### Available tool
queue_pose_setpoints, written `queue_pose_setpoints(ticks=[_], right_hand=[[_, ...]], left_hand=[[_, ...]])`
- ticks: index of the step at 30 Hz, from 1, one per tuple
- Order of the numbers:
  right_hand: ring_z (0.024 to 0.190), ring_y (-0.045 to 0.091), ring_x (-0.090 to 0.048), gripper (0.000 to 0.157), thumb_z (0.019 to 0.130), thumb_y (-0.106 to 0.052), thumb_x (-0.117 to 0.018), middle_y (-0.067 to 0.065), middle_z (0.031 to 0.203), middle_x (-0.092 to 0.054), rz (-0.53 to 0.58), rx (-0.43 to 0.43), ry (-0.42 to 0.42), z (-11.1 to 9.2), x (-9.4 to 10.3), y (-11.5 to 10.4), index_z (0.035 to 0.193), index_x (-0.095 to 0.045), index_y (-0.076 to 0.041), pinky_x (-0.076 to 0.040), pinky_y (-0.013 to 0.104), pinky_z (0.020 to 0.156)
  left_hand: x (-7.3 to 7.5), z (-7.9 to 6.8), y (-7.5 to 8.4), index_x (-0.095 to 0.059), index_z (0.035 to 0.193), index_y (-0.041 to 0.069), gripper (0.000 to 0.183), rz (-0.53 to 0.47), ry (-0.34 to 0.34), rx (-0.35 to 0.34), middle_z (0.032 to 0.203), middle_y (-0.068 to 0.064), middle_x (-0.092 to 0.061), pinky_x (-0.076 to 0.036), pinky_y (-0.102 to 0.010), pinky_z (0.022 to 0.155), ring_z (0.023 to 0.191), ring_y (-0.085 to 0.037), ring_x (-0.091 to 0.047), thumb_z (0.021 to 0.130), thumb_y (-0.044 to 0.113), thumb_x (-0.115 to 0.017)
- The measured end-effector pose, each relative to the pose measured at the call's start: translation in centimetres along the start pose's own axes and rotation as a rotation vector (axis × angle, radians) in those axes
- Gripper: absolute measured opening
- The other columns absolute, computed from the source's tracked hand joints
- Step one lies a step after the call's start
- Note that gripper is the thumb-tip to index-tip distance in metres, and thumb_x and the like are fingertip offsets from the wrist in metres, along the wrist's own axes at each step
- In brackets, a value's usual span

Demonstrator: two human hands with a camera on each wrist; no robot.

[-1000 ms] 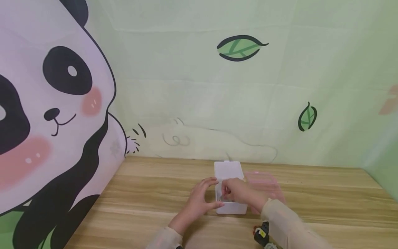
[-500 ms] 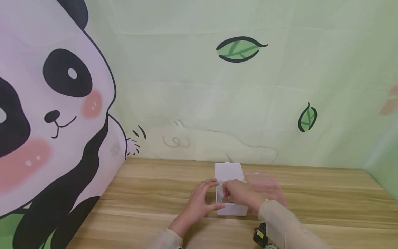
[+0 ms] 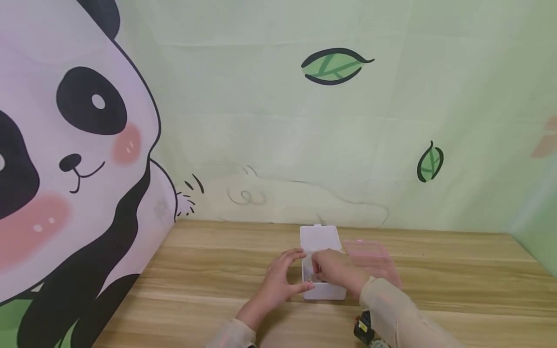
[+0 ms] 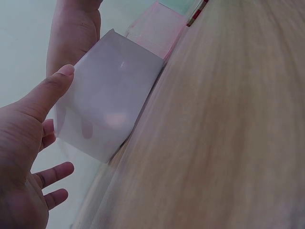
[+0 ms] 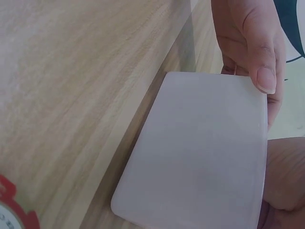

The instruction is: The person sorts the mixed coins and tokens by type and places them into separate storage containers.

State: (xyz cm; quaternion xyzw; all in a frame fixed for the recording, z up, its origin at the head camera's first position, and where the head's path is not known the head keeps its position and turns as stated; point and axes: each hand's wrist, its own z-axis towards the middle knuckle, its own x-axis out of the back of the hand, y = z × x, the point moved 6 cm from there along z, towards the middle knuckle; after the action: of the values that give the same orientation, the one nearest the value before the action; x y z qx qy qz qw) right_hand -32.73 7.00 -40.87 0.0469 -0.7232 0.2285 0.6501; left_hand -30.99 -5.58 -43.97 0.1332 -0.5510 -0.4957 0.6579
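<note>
A white plastic box (image 3: 324,291) with its lid (image 3: 319,237) swung back stands on the wooden table. My left hand (image 3: 278,280) holds the box at its left end, thumb on the near rim and fingertips by the far edge. In the left wrist view, two other fingers (image 4: 55,174) extend apart from the box (image 4: 109,90). My right hand (image 3: 335,266) reaches down into the box with curled fingers. Whether its fingertips hold something is hidden. A small shiny bit (image 3: 310,279) shows inside beside them. In the right wrist view, the box wall (image 5: 200,148) fills the middle.
Right of the white box lies an open pink see-through box (image 3: 376,263), partly behind my right forearm. A black object with a yellow label (image 3: 363,327) and a round greyish piece (image 3: 378,343) lie near my right sleeve. A fabric backdrop (image 3: 261,121) rises behind the table.
My right hand stays in the white box, its fingers having shifted slightly. The left hand and both boxes keep their places; the view has tilted a little.
</note>
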Motion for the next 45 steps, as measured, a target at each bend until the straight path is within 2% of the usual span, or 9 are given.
queue_pose_setpoints(ticks=[10,21,36,45], right_hand=[[0.062,0.017,-0.048,0.021,0.077,-0.005,-0.076,0.0,0.066,-0.057,-0.01,0.033,0.034,-0.2,0.4,0.0,0.071,-0.057,-0.01,-0.042,0.034,0.058],[0.061,0.015,-0.047,0.016,0.078,-0.001,-0.072,-0.001,0.066,-0.056,0.005,0.058,0.031,-0.6,0.8,-0.2,0.073,-0.059,-0.01,-0.04,0.029,0.057],[0.063,0.013,-0.049,0.012,0.082,-0.006,-0.07,0.0,0.07,-0.06,0.021,0.091,0.063,-1.4,1.6,-0.2,0.077,-0.06,-0.009,-0.043,0.029,0.059],[0.061,0.012,-0.046,0.016,0.084,-0.014,-0.072,-0.004,0.065,-0.054,0.058,0.063,0.088,-2.2,2.3,-0.2,0.076,-0.058,-0.012,-0.038,0.026,0.055]], left_hand=[[-0.1,0.0,-0.1,-0.054,0.13,0.009,0.066,-0.005,0.005,-0.022,0.143,-0.006,-0.05,-0.03,-0.062,0.107,0.135,-0.03,-0.043,0.076,0.036,-0.08],[-0.2,0.0,-0.3,-0.053,0.132,0.013,0.066,-0.024,-0.007,0.005,0.145,-0.004,-0.048,-0.027,-0.06,0.11,0.137,-0.029,-0.041,0.076,0.038,-0.079],[-0.3,0.0,-0.3,-0.052,0.133,0.012,0.066,-0.036,-0.015,0.0,0.146,-0.005,-0.047,-0.029,-0.061,0.11,0.137,-0.031,-0.04,0.077,0.036,-0.079],[-0.1,0.1,0.2,-0.053,0.131,0.008,0.065,0.004,-0.008,-0.019,0.144,-0.009,-0.049,-0.03,-0.063,0.108,0.135,-0.034,-0.043,0.077,0.034,-0.079]])
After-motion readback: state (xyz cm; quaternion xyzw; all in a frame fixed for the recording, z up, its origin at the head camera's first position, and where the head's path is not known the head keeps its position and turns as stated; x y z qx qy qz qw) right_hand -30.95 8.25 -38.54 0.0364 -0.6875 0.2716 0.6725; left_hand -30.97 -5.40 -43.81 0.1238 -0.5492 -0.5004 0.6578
